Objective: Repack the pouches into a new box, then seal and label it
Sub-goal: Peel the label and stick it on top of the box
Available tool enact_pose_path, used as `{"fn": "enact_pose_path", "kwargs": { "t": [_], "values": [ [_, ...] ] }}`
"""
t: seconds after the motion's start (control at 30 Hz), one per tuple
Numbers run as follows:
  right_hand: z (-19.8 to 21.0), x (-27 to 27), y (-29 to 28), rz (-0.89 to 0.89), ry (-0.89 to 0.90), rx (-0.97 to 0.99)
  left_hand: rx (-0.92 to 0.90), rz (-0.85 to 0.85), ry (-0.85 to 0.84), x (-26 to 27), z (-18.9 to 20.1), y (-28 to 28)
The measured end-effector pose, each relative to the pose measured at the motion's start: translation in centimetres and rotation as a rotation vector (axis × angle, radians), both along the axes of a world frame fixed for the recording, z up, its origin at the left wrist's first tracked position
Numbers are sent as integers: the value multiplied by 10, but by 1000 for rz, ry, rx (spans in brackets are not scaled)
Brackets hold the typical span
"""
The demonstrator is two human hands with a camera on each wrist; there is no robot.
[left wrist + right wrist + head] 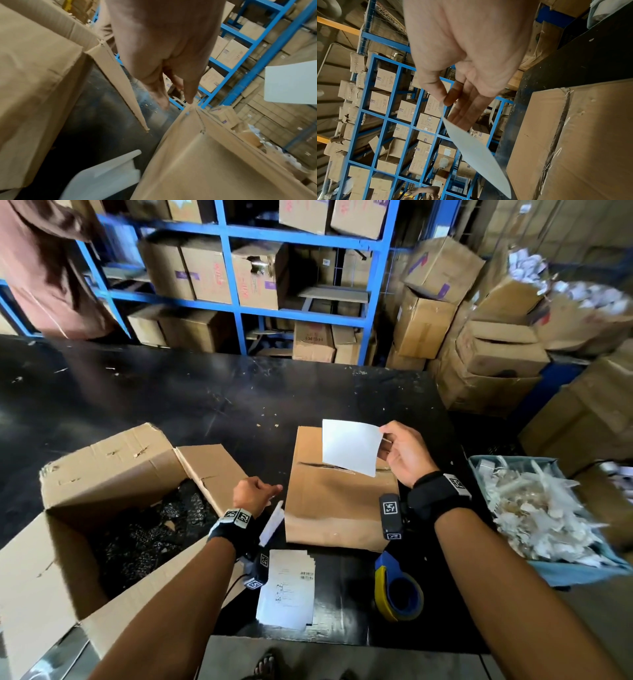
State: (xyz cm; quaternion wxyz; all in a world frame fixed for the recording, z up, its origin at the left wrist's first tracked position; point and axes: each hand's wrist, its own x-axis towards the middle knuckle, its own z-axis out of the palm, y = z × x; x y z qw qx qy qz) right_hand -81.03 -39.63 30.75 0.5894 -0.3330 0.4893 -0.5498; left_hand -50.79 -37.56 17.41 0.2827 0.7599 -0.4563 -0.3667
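Observation:
A closed brown box (339,501) lies on the black table (205,405), its flap seam running across the top. My right hand (386,441) pinches a blank white label (349,448) by one edge and holds it above the box; the right wrist view shows thumb and fingers (447,102) on the label (476,148) over the box (573,135). My left hand (270,491) hovers empty with relaxed fingers beside the box's left edge (197,162). A loose white paper strip (272,523) hangs blurred below that hand. A large open old box (102,508) at left holds dark pouches (154,535).
A stack of printed labels (287,587) and a blue-yellow tape dispenser (397,590) lie at the near edge. A blue bin (568,573) of white paper scraps stands right. Blue shelving (236,313) and stacked cartons fill the back; another person (44,268) stands far left.

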Motion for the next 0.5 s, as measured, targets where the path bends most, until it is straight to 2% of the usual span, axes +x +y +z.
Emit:
{"fn": "enact_pose_path", "kwargs": {
  "t": [0.07, 0.13, 0.2, 0.27, 0.3, 0.4, 0.5],
  "values": [
    [0, 1, 0, -1, 25, -8, -77, 47, -40, -6, 12, 0],
    [0, 3, 1, -7, 43, -27, -144, 53, 77, -13, 26, -6],
    [0, 6, 1, -2, 104, -59, -124, -71, 279, -29, 49, -12],
    [0, 11, 2, 9, 233, -102, -118, -230, 369, -49, 79, -18],
    [-1, 15, 2, 19, 301, -137, -138, -250, 399, -58, 96, -21],
    [-1, 25, 1, 56, 466, -270, -97, -173, 521, -76, 127, -36],
    [-5, 33, 0, 108, 569, -374, -30, -127, 544, -83, 138, -45]
  ]
}}
